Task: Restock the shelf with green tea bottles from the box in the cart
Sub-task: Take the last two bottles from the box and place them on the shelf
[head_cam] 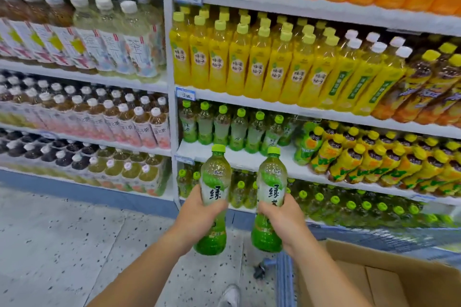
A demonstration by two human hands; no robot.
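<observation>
Forearms outstretched, left grip (199,210) round one bottle (215,177), right grip (280,217) likewise (both curled)

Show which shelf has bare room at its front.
The green tea shelf, behind the two held bottles: its row sits far back; others are full to the edge.

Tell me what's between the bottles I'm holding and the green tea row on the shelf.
Only bare white shelf, in the head view. The green tea row stands at its back; the left bottle and right bottle are held in front.
</observation>
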